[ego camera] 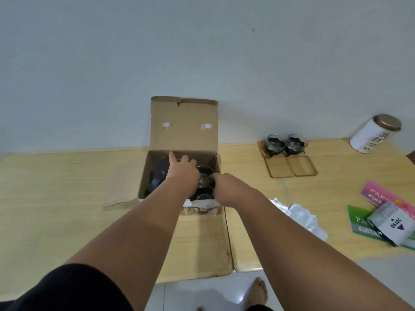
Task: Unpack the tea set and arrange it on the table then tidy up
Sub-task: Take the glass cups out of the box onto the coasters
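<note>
An open cardboard box (184, 126) stands on the wooden table (67, 187), its lid flap raised against the wall. Both my hands reach into it. My left hand (183, 167) rests over a dark teapot (160, 173) on the box's left side, fingers spread toward the far wall. My right hand (224, 187) closes around a stack of dark glass cups (205, 173) on the right side. Two glass cups (285, 143) stand on wooden coasters at the back right, with two bare coasters (290, 168) in front of them.
A white tea canister (374, 133) with a bronze lid stands at the far right. Crumpled clear plastic wrap (301, 216) lies right of the box. Pink and green booklets (368, 212) and a small white packet (391, 223) lie near the right edge. My bare foot (258, 292) shows below on the tiled floor.
</note>
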